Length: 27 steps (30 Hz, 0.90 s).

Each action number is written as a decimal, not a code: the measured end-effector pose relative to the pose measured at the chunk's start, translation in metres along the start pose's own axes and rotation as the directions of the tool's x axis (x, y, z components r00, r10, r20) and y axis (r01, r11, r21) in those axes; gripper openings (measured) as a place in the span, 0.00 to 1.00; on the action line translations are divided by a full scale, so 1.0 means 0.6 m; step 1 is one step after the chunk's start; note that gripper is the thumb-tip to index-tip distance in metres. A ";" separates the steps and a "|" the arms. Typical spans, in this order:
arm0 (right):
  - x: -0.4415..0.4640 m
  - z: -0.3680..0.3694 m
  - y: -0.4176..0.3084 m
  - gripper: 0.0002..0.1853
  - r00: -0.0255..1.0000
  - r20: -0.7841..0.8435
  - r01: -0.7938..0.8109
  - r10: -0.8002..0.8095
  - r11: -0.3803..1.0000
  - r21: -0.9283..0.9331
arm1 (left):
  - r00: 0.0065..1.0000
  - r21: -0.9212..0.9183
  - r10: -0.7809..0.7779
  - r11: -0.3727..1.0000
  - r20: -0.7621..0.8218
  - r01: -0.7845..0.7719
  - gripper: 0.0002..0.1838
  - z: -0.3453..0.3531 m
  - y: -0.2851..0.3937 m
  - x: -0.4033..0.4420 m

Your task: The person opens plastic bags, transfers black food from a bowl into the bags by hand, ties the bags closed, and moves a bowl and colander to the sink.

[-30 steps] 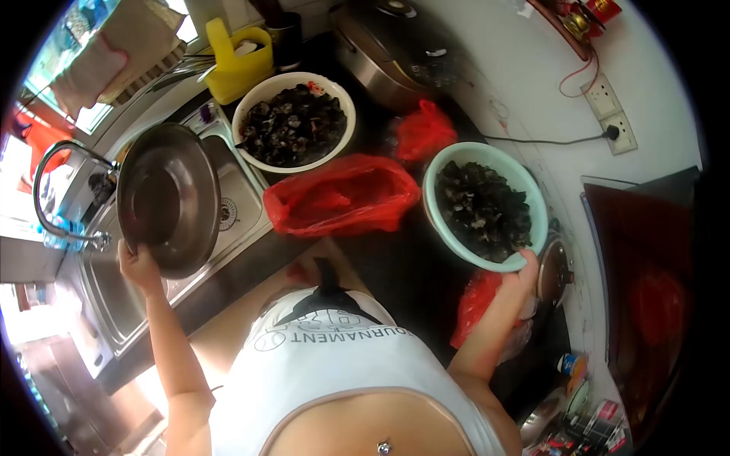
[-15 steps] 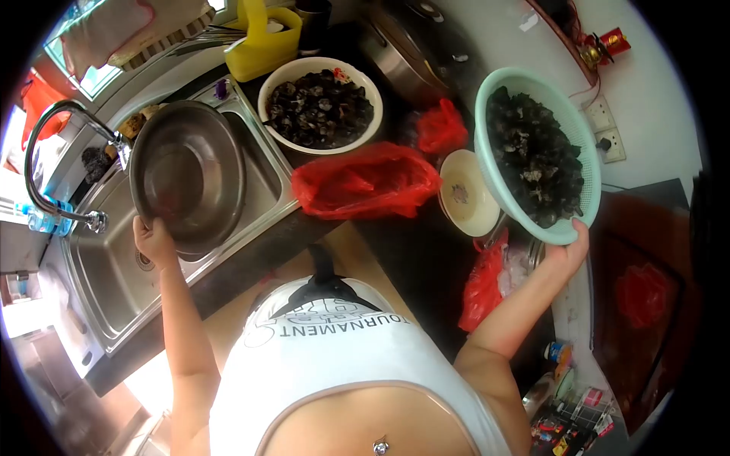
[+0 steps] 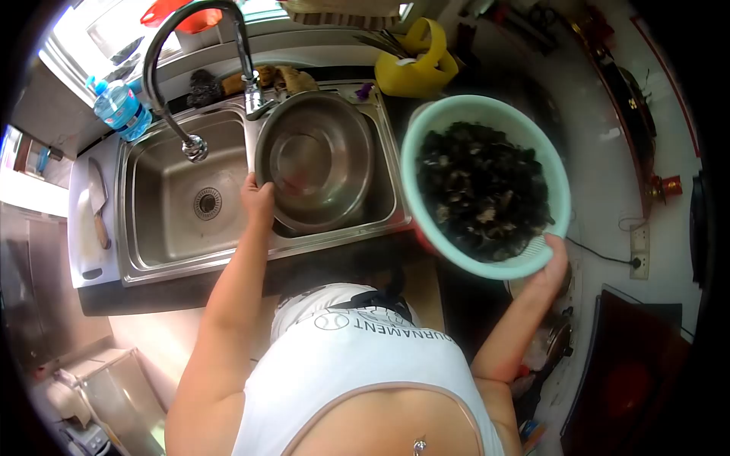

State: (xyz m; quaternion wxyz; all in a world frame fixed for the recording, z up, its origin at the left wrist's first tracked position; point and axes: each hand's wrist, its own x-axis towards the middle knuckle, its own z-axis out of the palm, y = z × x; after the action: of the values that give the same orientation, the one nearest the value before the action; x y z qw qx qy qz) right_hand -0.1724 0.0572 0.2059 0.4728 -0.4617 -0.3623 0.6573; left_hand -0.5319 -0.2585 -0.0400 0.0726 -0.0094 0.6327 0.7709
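My left hand is closed on the near left rim of a metal basin, which sits in the right sink bowl with a reddish reflection inside. In my right hand is the near right rim of a pale green plastic colander. Dark, ruffled pieces like wood ear mushrooms heap inside it. The colander is held over the counter, just right of the sink, and hides most of what lies below. Only a sliver of red plastic shows at its left edge.
The left sink bowl has a curved faucet above it. A knife lies on a white cutting board at far left, near a blue-labelled bottle. A yellow basket stands behind the colander, and a wall socket is at right.
My view has turned toward the sink. The colander has moved left with my right hand, now covering the white bowl and red bags seen before. My left hand still grips the basin.
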 end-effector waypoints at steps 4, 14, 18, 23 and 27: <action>-0.029 0.108 0.044 0.25 0.982 0.187 -0.034 0.036 0.999 -0.014 | 0.999 -0.107 -0.044 0.993 0.011 0.045 0.16 0.012 0.030 0.004; -0.060 0.217 0.088 0.22 0.920 0.391 0.101 -0.042 0.986 -0.131 | 0.886 -0.175 -0.460 0.870 0.052 0.462 0.18 0.000 -0.001 -0.011; -0.067 0.250 0.139 0.20 0.898 0.432 0.182 -0.086 0.966 -0.186 | 0.914 -0.054 -0.406 0.912 0.004 0.406 0.18 -0.013 -0.043 0.006; -0.049 0.302 0.226 0.10 0.875 0.468 0.266 -0.125 0.932 -0.247 | 0.934 0.337 -0.358 0.877 -0.022 0.344 0.23 -0.023 -0.035 0.014; -0.049 0.334 0.285 0.13 0.793 0.575 0.470 -0.204 0.805 -0.362 | 0.944 0.679 -0.323 0.707 0.061 0.198 0.27 -0.033 -0.007 0.001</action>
State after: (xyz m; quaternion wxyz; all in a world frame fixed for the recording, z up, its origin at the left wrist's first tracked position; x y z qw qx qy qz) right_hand -0.4078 -0.0283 0.1200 0.3410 -0.3000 -0.7060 0.5434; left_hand -0.5337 -0.2770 -0.0481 0.2350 -0.0048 0.8484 0.4744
